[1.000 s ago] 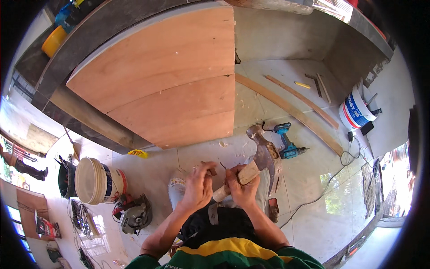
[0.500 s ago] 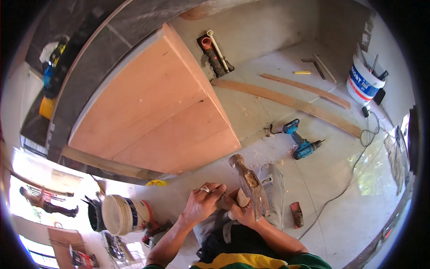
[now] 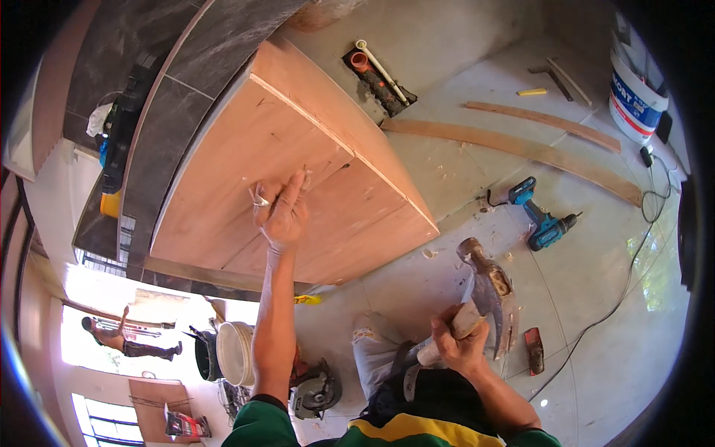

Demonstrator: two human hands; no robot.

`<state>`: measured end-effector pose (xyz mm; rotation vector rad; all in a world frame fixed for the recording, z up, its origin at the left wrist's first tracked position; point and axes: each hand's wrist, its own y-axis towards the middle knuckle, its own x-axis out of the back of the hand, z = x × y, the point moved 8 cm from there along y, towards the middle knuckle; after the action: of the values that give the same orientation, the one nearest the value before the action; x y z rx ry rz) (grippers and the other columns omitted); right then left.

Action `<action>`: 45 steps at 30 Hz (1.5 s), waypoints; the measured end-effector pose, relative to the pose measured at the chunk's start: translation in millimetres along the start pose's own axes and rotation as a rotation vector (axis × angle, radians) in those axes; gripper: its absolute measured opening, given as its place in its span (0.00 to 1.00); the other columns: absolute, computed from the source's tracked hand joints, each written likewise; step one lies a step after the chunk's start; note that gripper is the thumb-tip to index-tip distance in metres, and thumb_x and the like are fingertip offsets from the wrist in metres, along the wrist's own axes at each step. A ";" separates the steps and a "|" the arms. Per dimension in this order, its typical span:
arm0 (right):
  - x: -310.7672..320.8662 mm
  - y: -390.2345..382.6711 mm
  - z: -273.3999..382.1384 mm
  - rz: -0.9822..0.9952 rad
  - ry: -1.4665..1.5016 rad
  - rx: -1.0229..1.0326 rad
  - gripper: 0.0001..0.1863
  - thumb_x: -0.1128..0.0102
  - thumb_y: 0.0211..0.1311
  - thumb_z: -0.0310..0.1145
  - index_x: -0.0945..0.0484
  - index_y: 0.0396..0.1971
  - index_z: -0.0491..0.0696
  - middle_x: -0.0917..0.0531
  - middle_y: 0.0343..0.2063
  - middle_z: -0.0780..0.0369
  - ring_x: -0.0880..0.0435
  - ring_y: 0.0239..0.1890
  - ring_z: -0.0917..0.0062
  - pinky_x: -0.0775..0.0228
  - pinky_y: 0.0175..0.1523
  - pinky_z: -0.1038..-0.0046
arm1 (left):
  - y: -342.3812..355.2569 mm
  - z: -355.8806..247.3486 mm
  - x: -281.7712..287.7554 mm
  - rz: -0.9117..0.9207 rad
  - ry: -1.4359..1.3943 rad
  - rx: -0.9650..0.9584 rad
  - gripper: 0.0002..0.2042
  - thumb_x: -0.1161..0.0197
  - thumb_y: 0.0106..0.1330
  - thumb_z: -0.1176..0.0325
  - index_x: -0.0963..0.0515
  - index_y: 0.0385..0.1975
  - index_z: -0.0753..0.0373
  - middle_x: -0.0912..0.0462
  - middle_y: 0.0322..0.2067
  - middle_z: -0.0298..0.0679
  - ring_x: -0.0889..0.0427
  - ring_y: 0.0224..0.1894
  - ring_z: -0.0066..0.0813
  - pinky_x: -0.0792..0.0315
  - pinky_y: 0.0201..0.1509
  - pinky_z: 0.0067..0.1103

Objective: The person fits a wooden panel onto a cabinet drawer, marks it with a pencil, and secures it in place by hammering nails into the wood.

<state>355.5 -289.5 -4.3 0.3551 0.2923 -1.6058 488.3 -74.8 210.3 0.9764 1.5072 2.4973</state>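
Note:
My left hand reaches out over the pinkish wooden panel box, its fingertips pinched together close to the top face. A tiny thin thing shows at the fingertips, too small to name, and something pale and shiny sits at the bent fingers. In my right hand is a worn claw hammer, gripped by its wooden handle just below the rusty head. The hammer hangs over the floor near my knee, apart from the panel.
A blue cordless drill lies on the tiled floor at right, with wood strips beyond it. A red-brown block-shaped tool lies near a cable. Buckets and a circular saw stand at left. Another person is far off.
My left hand has moved away from the right, forward and left onto the panel. My right hand has shifted right with the hammer. The whole view has turned somewhat.

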 end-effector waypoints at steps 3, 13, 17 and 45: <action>2.7 -0.1 11.5 0.006 -0.081 0.076 0.08 0.37 0.57 0.24 0.25 0.21 0.43 0.26 0.16 0.69 0.30 0.18 0.86 0.39 0.23 0.81 | 8.3 3.0 -0.3 -0.123 -0.031 0.011 0.17 0.28 0.50 0.83 0.15 0.41 0.61 0.21 0.27 0.36 0.24 0.30 0.32 0.29 0.34 0.25; 1.5 -4.0 0.8 -0.004 -0.005 0.041 0.08 0.37 0.58 0.26 0.25 0.22 0.43 0.26 0.15 0.69 0.30 0.17 0.85 0.40 0.22 0.80 | 12.0 4.0 2.3 -0.256 0.014 0.054 0.15 0.27 0.52 0.79 0.15 0.40 0.60 0.24 0.23 0.33 0.27 0.27 0.29 0.30 0.31 0.23; -0.3 -5.8 0.7 0.028 -0.109 0.084 0.07 0.37 0.58 0.26 0.25 0.23 0.43 0.27 0.16 0.69 0.30 0.17 0.85 0.40 0.22 0.80 | 8.4 7.4 -1.6 -0.230 0.027 0.057 0.15 0.26 0.51 0.77 0.14 0.40 0.59 0.25 0.22 0.32 0.28 0.26 0.29 0.31 0.31 0.24; -14.7 -30.9 -6.6 0.187 -1.053 0.751 0.03 0.40 0.59 0.25 0.25 0.28 0.45 0.26 0.20 0.69 0.28 0.22 0.86 0.36 0.27 0.81 | 16.9 4.1 -11.1 -0.214 0.072 0.036 0.11 0.28 0.55 0.76 0.14 0.39 0.61 0.18 0.26 0.35 0.22 0.29 0.31 0.27 0.35 0.25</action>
<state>325.8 -271.4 -5.4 0.0502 -1.1305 -1.4591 503.7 -84.4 220.1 0.6950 1.5882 2.3864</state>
